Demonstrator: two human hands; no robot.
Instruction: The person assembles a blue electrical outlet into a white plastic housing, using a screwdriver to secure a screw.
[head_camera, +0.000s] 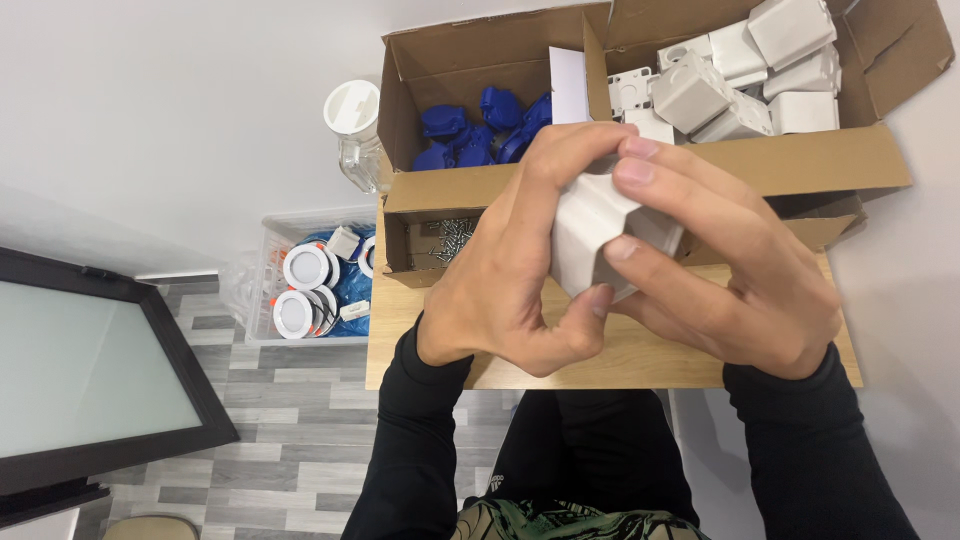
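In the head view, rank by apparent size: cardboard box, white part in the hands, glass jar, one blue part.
1. cardboard box
2. white part, though nearness to the camera inflates it
3. glass jar
4. blue part

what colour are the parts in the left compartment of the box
Blue parts, best seen in the head view.
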